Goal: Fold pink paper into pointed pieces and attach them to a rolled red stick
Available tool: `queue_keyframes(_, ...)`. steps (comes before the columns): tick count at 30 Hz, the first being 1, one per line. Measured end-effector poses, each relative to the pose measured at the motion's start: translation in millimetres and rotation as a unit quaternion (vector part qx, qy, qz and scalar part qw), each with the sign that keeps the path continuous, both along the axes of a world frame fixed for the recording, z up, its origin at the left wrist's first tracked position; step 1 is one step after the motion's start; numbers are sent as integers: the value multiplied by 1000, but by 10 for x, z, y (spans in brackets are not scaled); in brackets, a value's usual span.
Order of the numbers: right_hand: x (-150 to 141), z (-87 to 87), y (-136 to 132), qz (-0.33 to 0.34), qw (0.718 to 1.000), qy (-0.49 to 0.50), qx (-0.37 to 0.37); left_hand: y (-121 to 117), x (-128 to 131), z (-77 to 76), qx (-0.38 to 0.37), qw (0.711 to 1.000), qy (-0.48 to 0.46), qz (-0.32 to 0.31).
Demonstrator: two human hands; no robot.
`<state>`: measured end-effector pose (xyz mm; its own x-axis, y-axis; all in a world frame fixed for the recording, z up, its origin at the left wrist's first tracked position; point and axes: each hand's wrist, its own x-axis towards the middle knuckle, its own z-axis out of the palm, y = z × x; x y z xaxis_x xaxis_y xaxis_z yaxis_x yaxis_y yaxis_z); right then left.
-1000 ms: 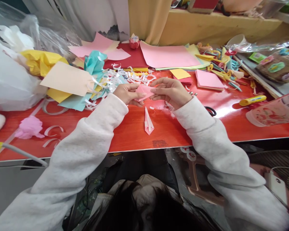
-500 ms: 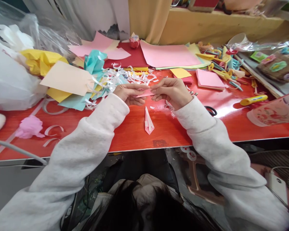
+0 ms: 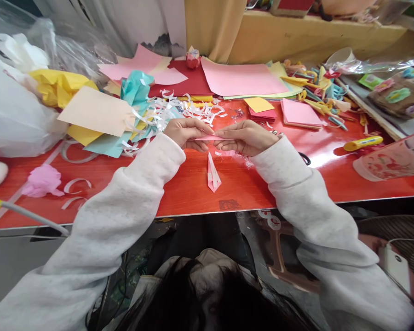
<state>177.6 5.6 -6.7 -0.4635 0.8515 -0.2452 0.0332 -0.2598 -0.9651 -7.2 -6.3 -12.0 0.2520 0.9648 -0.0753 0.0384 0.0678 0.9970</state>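
Between my two hands, just above the red table (image 3: 182, 193), is a piece of pink paper (image 3: 209, 138), seen nearly edge-on. My left hand (image 3: 189, 133) pinches its left side, and my right hand (image 3: 243, 137) grips its right side; both are closed on it. The fingers cover much of the paper, so its folds are hard to make out. Below my hands a folded pink paper piece (image 3: 213, 174) lies on the table, its narrow tip pointing away from me.
White paper strips (image 3: 169, 110) and coloured sheets lie at left. Behind stand a large pink sheet (image 3: 241, 78) and a paper flower (image 3: 192, 58). A pink square stack (image 3: 301, 114), yellow marker (image 3: 363, 143) and patterned cup (image 3: 393, 156) are at right.
My right hand has lowered slightly and its fingers have flattened along the pink paper, which is now tilted more edge-on. My left hand stays almost in place.
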Motion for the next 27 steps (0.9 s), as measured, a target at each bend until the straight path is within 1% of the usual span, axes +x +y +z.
queue_keyframes(2, -11, -13, 4, -6, 1000, -3, 4, -1, 1, 7, -5, 1000, -13, -11)
queue_keyframes(5, -31, -41, 14, -15, 999, -15, 36, -5, 19, 13, -15, 999, -30, -30)
queue_keyframes(7, -45, -59, 19, -15, 997, -29, 63, -5, 42, 3, -7, 1000, -18, -9)
queue_keyframes(9, -56, -68, 21, -13, 995, -42, 86, 4, 62, -21, 18, 999, 16, 28)
queue_keyframes(11, -63, -67, 19, -9, 994, -48, 98, 20, 69, -48, 40, 997, 46, 47)
queue_keyframes(13, -65, -60, 16, 4, 995, -46, 94, 37, 63, -66, 49, 996, 55, 53)
queue_keyframes(17, -56, -43, 8, 45, 996, -54, 63, 53, 44, -77, 73, 993, 66, 68)
queue_keyframes(21, -41, -42, 3, 65, 993, -73, 60, 51, 38, -83, 92, 990, 86, 61)
queue_keyframes(27, -51, -44, -5, 62, 991, -102, 61, 43, 20, -69, 71, 996, 43, 37)
